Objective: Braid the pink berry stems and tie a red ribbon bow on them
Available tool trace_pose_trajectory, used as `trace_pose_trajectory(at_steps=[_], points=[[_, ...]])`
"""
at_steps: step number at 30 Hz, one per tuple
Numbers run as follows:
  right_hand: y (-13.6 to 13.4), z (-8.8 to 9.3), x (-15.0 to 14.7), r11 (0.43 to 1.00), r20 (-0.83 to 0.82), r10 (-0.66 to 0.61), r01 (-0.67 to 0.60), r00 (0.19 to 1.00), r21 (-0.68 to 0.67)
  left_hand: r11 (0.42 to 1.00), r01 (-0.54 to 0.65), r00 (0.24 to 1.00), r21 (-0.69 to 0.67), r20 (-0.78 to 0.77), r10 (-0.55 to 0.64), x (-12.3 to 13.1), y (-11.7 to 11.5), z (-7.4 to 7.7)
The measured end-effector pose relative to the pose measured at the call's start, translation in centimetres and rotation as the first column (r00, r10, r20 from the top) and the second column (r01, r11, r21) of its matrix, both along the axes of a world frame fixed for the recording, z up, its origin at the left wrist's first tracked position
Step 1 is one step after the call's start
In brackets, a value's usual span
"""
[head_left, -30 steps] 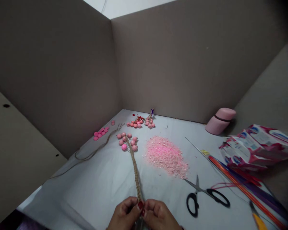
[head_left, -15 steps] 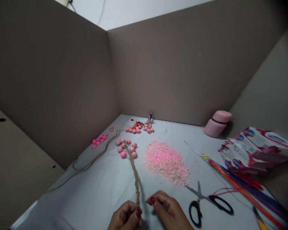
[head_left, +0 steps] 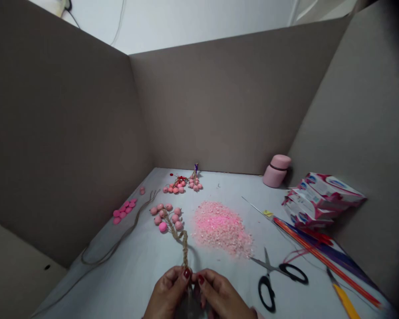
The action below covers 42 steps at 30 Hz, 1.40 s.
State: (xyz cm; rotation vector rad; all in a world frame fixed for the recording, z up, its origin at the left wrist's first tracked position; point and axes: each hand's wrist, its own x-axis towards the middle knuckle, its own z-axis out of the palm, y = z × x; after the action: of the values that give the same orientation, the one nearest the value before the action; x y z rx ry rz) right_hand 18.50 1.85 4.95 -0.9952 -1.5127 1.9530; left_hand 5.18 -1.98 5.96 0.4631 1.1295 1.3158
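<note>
A braided twine cord point(head_left: 185, 248) runs down the table toward me, bent near its middle. Its far end fans into strands tipped with pink beads point(head_left: 162, 227). My left hand point(head_left: 168, 290) is closed in a pinch on the near end of the braid. Right beside it, my right hand point(head_left: 219, 292) is closed too, its thumb and fingertips meeting the left fingertips at the cord's end. Loose strands below the fingers are mostly hidden and blurred.
A heap of pink chips point(head_left: 221, 226) lies right of the cord, with open scissors point(head_left: 268, 268) nearby. Farther right are a yellow-handled cutter point(head_left: 346, 301), coloured strips point(head_left: 319, 248), boxes point(head_left: 322, 195) and a pink flask point(head_left: 276, 172). Loose twine point(head_left: 129, 230) and flat pink beads point(head_left: 123, 212) lie left.
My right hand has come in from the side to meet my left at the cord's end. The cord has gone from nearly straight to bent. The camera view has shifted.
</note>
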Motion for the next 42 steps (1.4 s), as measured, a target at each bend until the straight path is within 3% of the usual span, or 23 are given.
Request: trace_pose_trajectory(at_steps=[5, 7, 9, 13, 21, 28, 34, 38, 42], points=[[0.0, 0.6, -0.3, 0.948, -0.001, -0.145, 0.139, 0.989, 0.285, 0.998, -0.045, 0.996, 0.044, 0.081, 0.041, 0.2, 1.0, -1.3], [0.0, 0.7, -0.4, 0.93, 0.006, -0.164, 0.153, 0.986, 0.333, 0.999, -0.041, 0.991, 0.022, 0.126, 0.038, 0.2, 1.0, -1.6], [-0.1, 0.8, -0.6, 0.941, -0.015, -0.171, 0.168, 0.985, 0.293, 1.0, -0.025, 0.981, -0.011, 0.19, 0.027, 0.3, 0.9, -1.7], [-0.5, 0.8, -0.8, 0.994, -0.167, -0.094, 0.102, 0.982, 0.04, 0.998, -0.001, 0.966, -0.055, 0.259, 0.015, 0.9, 0.5, -1.6], [-1.3, 0.5, -0.7, 0.977, -0.291, -0.147, 0.094, 0.945, -0.19, 0.985, 0.173, 0.892, -0.025, 0.428, -0.146, 0.5, 0.0, -2.0], [-1.6, 0.2, -0.6, 0.983, -0.219, -0.069, 0.028, 0.973, -0.183, 0.967, 0.256, 0.917, 0.008, 0.313, -0.246, -0.7, 0.1, -2.2], [-2.0, 0.1, -1.0, 0.981, -0.198, -0.094, 0.057, 0.976, -0.186, 0.975, 0.22, 0.975, 0.01, 0.025, -0.22, -0.7, -0.3, -2.2], [-2.1, 0.0, -0.9, 0.988, -0.149, -0.077, 0.056, 0.986, -0.143, 0.984, 0.168, 0.977, 0.063, 0.121, -0.174, -0.4, -0.5, -2.6], [-2.1, -0.3, -0.3, 0.986, -0.003, -0.136, 0.135, 0.991, -0.095, 0.99, 0.13, 0.96, 0.059, 0.243, -0.141, -0.5, -0.6, -2.6]])
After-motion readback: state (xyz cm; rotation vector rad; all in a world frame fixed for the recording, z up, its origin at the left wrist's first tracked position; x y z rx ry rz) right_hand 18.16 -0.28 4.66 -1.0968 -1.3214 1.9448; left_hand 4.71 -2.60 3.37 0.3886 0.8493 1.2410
